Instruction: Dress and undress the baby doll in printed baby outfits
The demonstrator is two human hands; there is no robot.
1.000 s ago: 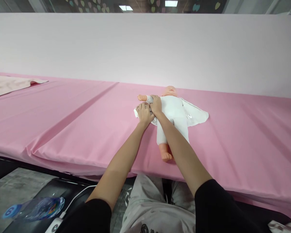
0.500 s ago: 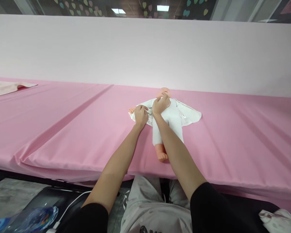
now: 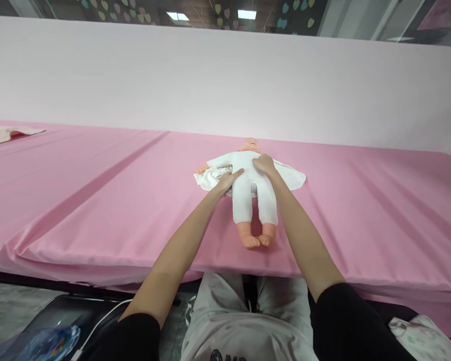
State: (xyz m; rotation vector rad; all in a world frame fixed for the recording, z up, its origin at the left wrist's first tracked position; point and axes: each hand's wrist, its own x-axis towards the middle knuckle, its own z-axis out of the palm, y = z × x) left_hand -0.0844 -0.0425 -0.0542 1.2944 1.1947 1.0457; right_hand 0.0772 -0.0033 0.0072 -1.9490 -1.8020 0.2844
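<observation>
A baby doll (image 3: 244, 163) with a white cloth body lies on its back, head toward the wall and bare feet toward me. Beneath it a white baby garment (image 3: 292, 176) is spread, one sleeve out to the right and the left part bunched under the doll's arm. My left hand (image 3: 228, 181) grips the doll's side at the waist, thumb on its front and the other fingers partly hidden. On the opposite side, my right hand (image 3: 265, 164) is curled against the doll's torso, its fingertips partly out of sight.
A pink sheet (image 3: 108, 200) covers the padded table, with a white wall (image 3: 210, 80) behind it. A pale folded cloth (image 3: 7, 134) lies far left. Below the front edge are a plastic bottle (image 3: 48, 343), a white cable (image 3: 101, 321) and a patterned cloth (image 3: 424, 336).
My right hand has moved from the doll's chest to its right-hand side. My left hand has shifted from the bunched garment to the doll's waist. Both legs now show.
</observation>
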